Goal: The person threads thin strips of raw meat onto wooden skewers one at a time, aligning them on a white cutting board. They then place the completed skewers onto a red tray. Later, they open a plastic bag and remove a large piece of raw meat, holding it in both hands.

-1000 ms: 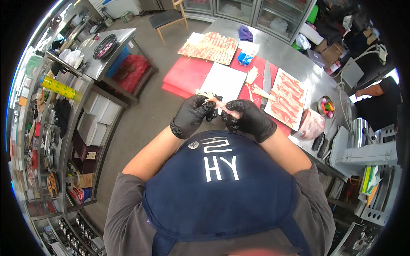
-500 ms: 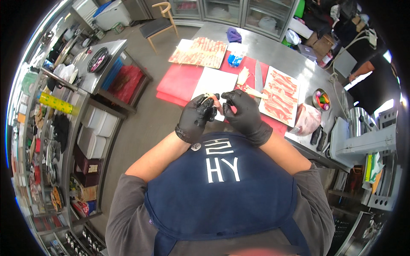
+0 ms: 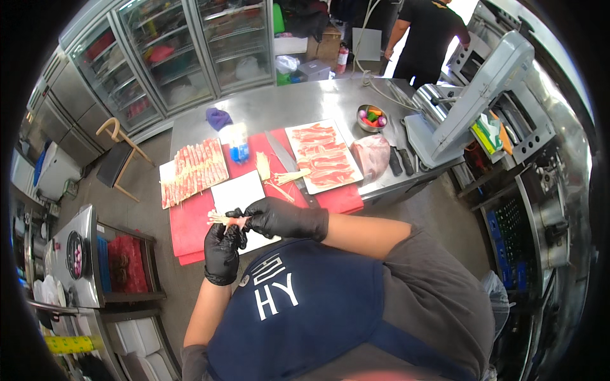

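A bundle of enoki mushrooms wrapped in a thin meat slice point(image 3: 230, 220) is pinched between my black-gloved hands. My left hand point(image 3: 222, 254) grips it from below, its fingers curled. From the right, my right hand point(image 3: 279, 219) closes on the meat end. Beneath them lies a white board point(image 3: 236, 189) on a red mat point(image 3: 185, 236). Loose enoki point(image 3: 262, 166) and another enoki bunch point(image 3: 293, 176) lie beyond my right hand. Finished-looking meat rolls point(image 3: 194, 166) fill the left tray; flat raw meat slices point(image 3: 323, 155) cover the right tray. Between the trays rests a large knife point(image 3: 279, 149).
On the steel table point(image 3: 254, 105) are a blue-and-white package point(image 3: 237, 143), a purple cloth point(image 3: 218, 119), a vegetable bowl point(image 3: 371, 118), bagged meat point(image 3: 370, 157), dark-handled knives point(image 3: 400, 162) and a scale point(image 3: 470, 95). A person point(image 3: 432, 41) in black stands at the back right.
My view has swung to the right. Both hands have come together on the meat and enoki bundle, which now points left; earlier my right hand was slightly apart from it.
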`<state>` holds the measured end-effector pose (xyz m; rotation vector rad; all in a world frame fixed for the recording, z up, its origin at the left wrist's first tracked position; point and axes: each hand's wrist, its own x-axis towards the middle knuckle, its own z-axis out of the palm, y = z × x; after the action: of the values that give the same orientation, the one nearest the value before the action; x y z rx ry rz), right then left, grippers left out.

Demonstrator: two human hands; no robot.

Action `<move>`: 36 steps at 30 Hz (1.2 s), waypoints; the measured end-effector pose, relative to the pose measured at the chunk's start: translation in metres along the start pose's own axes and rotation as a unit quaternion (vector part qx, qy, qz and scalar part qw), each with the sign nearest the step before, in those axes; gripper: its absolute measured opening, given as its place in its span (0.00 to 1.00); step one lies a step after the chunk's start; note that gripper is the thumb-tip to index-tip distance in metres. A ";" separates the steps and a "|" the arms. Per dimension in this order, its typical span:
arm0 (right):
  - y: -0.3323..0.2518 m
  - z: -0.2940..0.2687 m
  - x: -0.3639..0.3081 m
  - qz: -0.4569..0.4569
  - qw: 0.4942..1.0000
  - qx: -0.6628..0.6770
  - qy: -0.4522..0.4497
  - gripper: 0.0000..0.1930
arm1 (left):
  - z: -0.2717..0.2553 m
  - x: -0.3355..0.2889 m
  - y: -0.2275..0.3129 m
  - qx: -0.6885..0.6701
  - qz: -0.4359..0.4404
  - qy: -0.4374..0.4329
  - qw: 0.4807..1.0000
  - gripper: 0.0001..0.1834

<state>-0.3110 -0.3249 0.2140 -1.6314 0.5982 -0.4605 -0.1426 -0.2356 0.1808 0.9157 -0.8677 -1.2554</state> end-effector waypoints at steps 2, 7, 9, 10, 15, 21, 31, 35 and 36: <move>-0.003 -0.005 0.006 0.171 0.954 0.219 -0.112 0.16 | -0.017 0.003 0.009 0.033 -0.028 -0.058 0.997 0.09; 0.008 0.001 0.019 0.161 0.939 0.247 -0.177 0.13 | -0.041 0.013 0.016 0.054 -0.024 -0.122 0.991 0.07; 0.013 0.010 0.028 0.108 0.973 0.170 -0.114 0.12 | -0.044 0.019 0.013 0.074 -0.020 -0.069 0.995 0.07; 0.015 0.015 0.035 0.074 0.994 0.067 -0.040 0.12 | -0.045 0.023 0.011 0.051 -0.026 -0.039 0.998 0.10; 0.012 0.036 0.052 -0.216 0.866 -0.429 0.139 0.30 | -0.046 0.035 0.000 -0.172 -0.091 0.063 0.979 0.05; -0.004 0.040 0.059 -0.240 0.850 -0.441 0.160 0.11 | -0.056 0.033 0.006 -0.180 -0.120 0.033 0.976 0.06; -0.014 0.026 0.062 0.128 0.990 0.049 -0.012 0.11 | -0.062 0.022 0.020 -0.079 -0.033 -0.021 0.996 0.13; -0.011 0.032 0.063 0.078 0.996 -0.037 0.018 0.11 | -0.058 0.019 0.021 -0.073 -0.029 -0.001 0.997 0.15; -0.010 0.033 0.062 0.080 0.996 -0.037 0.024 0.11 | -0.057 0.018 0.022 -0.069 -0.037 0.006 0.997 0.15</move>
<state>-0.2408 -0.3370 0.2167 -1.6313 0.7840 -0.3644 -0.0794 -0.2469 0.1792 0.8496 -0.7342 -1.3557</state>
